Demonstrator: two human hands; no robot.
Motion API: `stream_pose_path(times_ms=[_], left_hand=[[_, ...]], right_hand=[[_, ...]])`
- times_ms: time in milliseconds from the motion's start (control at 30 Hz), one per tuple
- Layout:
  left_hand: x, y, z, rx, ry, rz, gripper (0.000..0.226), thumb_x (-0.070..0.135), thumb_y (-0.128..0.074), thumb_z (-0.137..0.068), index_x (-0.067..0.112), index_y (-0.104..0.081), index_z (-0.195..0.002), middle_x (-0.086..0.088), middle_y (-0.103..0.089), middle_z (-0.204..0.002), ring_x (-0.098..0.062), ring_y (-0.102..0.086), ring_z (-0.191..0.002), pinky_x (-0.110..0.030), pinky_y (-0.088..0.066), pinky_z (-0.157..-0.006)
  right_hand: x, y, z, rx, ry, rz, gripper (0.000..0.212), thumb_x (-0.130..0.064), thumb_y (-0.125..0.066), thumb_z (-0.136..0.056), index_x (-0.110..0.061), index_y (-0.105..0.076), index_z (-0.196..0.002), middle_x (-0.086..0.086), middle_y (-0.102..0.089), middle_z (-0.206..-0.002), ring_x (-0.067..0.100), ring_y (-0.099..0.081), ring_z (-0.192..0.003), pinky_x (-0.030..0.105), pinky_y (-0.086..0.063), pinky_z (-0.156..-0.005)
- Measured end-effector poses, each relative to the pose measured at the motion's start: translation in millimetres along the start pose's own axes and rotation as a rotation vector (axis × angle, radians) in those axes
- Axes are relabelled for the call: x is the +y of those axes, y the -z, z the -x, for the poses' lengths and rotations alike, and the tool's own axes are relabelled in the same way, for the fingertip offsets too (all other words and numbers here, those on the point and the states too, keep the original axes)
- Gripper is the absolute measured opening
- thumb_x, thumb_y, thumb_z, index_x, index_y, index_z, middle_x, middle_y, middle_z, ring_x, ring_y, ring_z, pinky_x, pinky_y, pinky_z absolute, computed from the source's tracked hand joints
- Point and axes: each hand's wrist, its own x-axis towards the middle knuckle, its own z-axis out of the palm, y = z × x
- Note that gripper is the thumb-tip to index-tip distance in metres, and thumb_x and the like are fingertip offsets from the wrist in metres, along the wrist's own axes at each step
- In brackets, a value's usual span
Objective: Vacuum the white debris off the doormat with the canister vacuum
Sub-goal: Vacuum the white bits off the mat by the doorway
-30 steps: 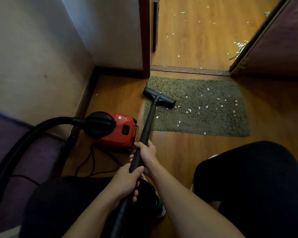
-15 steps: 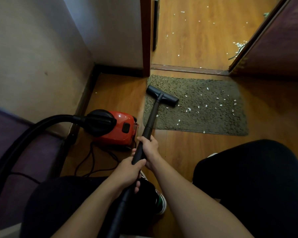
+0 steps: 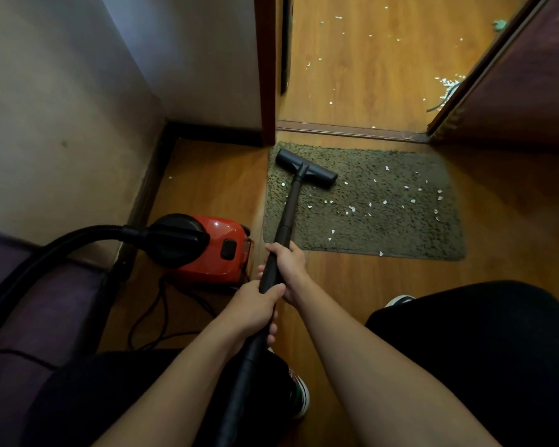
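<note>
Olive-green, the mat [image 3: 384,221] lay on the wood floor [image 3: 213,182] before the doorway, white bits [image 3: 384,202] scattered over its middle and right. The black nozzle [image 3: 305,168] sat on its far left corner. Both hands gripped the wand [image 3: 288,214], fingers wrapped tight: right hand [image 3: 289,264] ahead, left hand [image 3: 255,309] just behind. The red vacuum [image 3: 213,246] stood left of the mat.

There are no words, numbers or signs to read here. The red vacuum [image 3: 213,246], at the middle left of the frame, has a dark button on top, but no name or letters show on it. The doormat [image 3: 384,227] has no writing on it.
</note>
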Motion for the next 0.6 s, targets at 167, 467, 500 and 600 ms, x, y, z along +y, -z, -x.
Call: stream_pose_path(times_ms=[167, 467, 500, 600], left_hand=[[-5, 8, 3, 0.01, 0.014, 0.006, 0.021, 0.034, -0.051, -0.103, 0.013, -0.056, -0.103, -0.008, -0.054, -0.074, -0.011, -0.05, -0.041, -0.024, -0.045, -0.041], [-16, 2, 13, 0.02, 0.036, 0.013, 0.017, 0.034, -0.051, -0.102, 0.018, -0.056, -0.107, -0.008, -0.054, -0.074, -0.012, -0.051, -0.042, -0.025, -0.045, -0.041], [-17, -1, 13, 0.016, 0.037, 0.015, 0.016, 0.034, -0.051, -0.102, 0.019, -0.056, -0.106, -0.008, -0.054, -0.074, -0.012, -0.051, -0.042, -0.025, -0.045, -0.042], [-13, -8, 7, 0.02, 0.021, 0.002, 0.015, 0.034, -0.051, -0.102, 0.02, -0.056, -0.104, -0.009, -0.055, -0.075, -0.011, -0.05, -0.041, -0.024, -0.045, -0.041]], right_hand=[[5, -5, 2, -0.034, -0.009, 0.01, 0.011, -0.008, -0.06, -0.098, -0.009, -0.052, -0.107, 0.013, -0.057, -0.069, 0.021, -0.06, -0.041, 0.028, -0.051, -0.039], [17, 3, 11, -0.06, -0.022, 0.018, 0.01, -0.01, -0.06, -0.099, -0.01, -0.053, -0.104, 0.012, -0.057, -0.07, 0.02, -0.06, -0.042, 0.028, -0.051, -0.04], [18, 7, 10, -0.049, -0.021, 0.008, 0.01, -0.01, -0.06, -0.099, -0.009, -0.052, -0.104, 0.012, -0.056, -0.068, 0.02, -0.059, -0.042, 0.028, -0.05, -0.04], [15, 12, 1, -0.021, -0.011, 0.004, 0.012, -0.009, -0.062, -0.097, -0.008, -0.052, -0.104, 0.01, -0.056, -0.062, 0.022, -0.06, -0.041, 0.029, -0.05, -0.04]])
